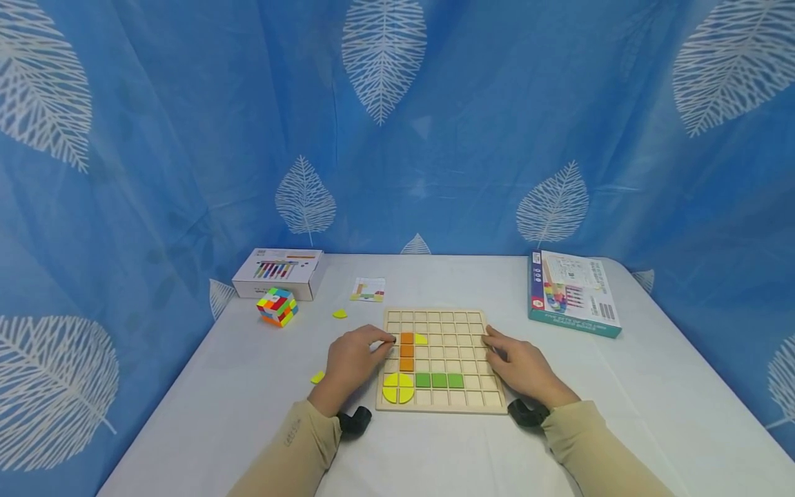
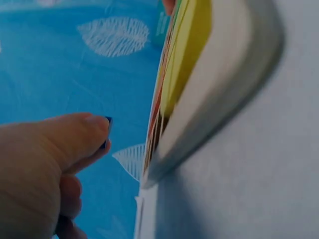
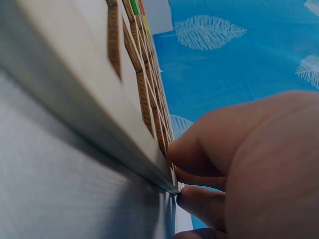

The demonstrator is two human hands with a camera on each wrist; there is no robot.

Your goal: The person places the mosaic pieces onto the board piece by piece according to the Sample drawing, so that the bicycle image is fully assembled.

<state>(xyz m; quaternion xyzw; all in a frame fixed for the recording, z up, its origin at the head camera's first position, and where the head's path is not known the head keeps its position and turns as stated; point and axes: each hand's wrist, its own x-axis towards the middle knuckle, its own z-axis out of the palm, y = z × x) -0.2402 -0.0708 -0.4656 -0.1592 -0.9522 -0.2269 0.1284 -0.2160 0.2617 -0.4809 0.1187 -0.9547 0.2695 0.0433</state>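
Note:
My left hand [image 1: 352,355] pinches a small dark blue tile [image 2: 107,132] between thumb and finger, just above the left side of a wooden grid board [image 1: 459,345]. At the board's right edge, my right hand [image 1: 524,366] grips the rim, its thumb [image 3: 192,152] on the top side. Three orange squares [image 1: 406,351] stand in a column on the board, with a yellow quarter-round tile [image 1: 421,339] beside the top one. Yellow quarter-round tiles [image 1: 398,388] form a circle at the lower left. Three green squares [image 1: 439,380] run in a row to its right.
Loose yellow tiles [image 1: 339,314] lie left of the board. Behind it is a small printed card [image 1: 368,289]. A colourful puzzle cube [image 1: 277,307] stands by a white box [image 1: 279,273] at the back left. Another flat box [image 1: 573,293] lies at the back right.

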